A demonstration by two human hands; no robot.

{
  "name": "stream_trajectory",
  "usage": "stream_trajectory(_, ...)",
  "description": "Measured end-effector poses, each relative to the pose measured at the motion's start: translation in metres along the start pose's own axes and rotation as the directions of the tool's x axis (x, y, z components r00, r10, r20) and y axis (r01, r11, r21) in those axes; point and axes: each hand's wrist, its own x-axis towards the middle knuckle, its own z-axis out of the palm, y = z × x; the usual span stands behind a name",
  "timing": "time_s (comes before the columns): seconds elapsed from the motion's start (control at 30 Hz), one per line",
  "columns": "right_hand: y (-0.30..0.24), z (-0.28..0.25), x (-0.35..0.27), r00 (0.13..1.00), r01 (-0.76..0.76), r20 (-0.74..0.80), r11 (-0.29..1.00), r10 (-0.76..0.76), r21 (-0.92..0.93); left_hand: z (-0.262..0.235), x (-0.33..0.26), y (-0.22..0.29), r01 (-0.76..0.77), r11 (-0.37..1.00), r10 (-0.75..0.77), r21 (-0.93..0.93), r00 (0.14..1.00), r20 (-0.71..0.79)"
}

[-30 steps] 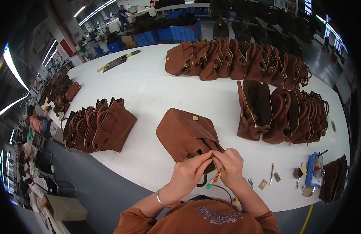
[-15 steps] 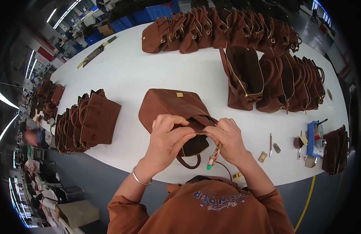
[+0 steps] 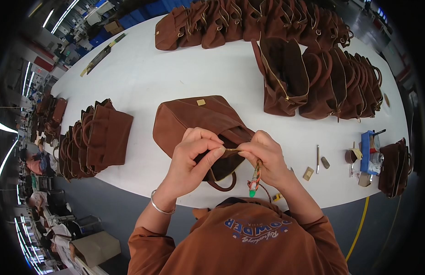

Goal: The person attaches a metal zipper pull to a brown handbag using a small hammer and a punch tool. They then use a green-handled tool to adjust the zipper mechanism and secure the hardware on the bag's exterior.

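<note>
A brown leather handbag point(image 3: 187, 115) lies tipped over on the white table in front of me, its opening toward my body. My left hand point(image 3: 191, 158) pinches the brass-toothed zipper edge point(image 3: 231, 150) of this opening between thumb and finger. Close by on the other side, my right hand point(image 3: 266, 158) pinches the same zipper, so a short stretch of teeth shows between them. A pen-like tool with a green tip point(image 3: 254, 181), wrapped in patterned material, sticks down out of my right hand. The bag's handle point(image 3: 224, 183) hangs toward the table's near edge.
Rows of similar brown bags stand at the left point(image 3: 109, 137), far back point(image 3: 221, 27) and right point(image 3: 286, 78). On the right lie a metal pen-like tool point(image 3: 318, 159), a small tan block point(image 3: 308, 173) and a blue bin point(image 3: 367, 151). A long flat tool point(image 3: 100, 57) lies far left.
The view has shifted, so the table and bags sit a little higher and further left. Both hands keep their pinch on the zipper, with the green-tipped tool still in the right.
</note>
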Motion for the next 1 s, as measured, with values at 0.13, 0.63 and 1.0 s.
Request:
stream_trajectory(0.13,-0.002,0.003,0.0,1.0,-0.004,-0.008,0.999,0.004,0.054,0.006,0.0,-0.001,0.018,0.998,-0.014,0.053,0.997,-0.078)
stream_trajectory(0.63,0.007,0.001,0.02,0.932,-0.229,-0.222,0.941,0.286,0.251,0.03,-0.05,-0.007,-0.098,0.912,0.279,0.398,0.86,-0.426)
stream_trajectory(1.0,-0.013,0.013,0.022,0.922,-0.244,-0.234,0.933,0.308,0.266,0.055,-0.033,-0.027,0.135,0.944,0.059,0.302,0.829,-0.556)
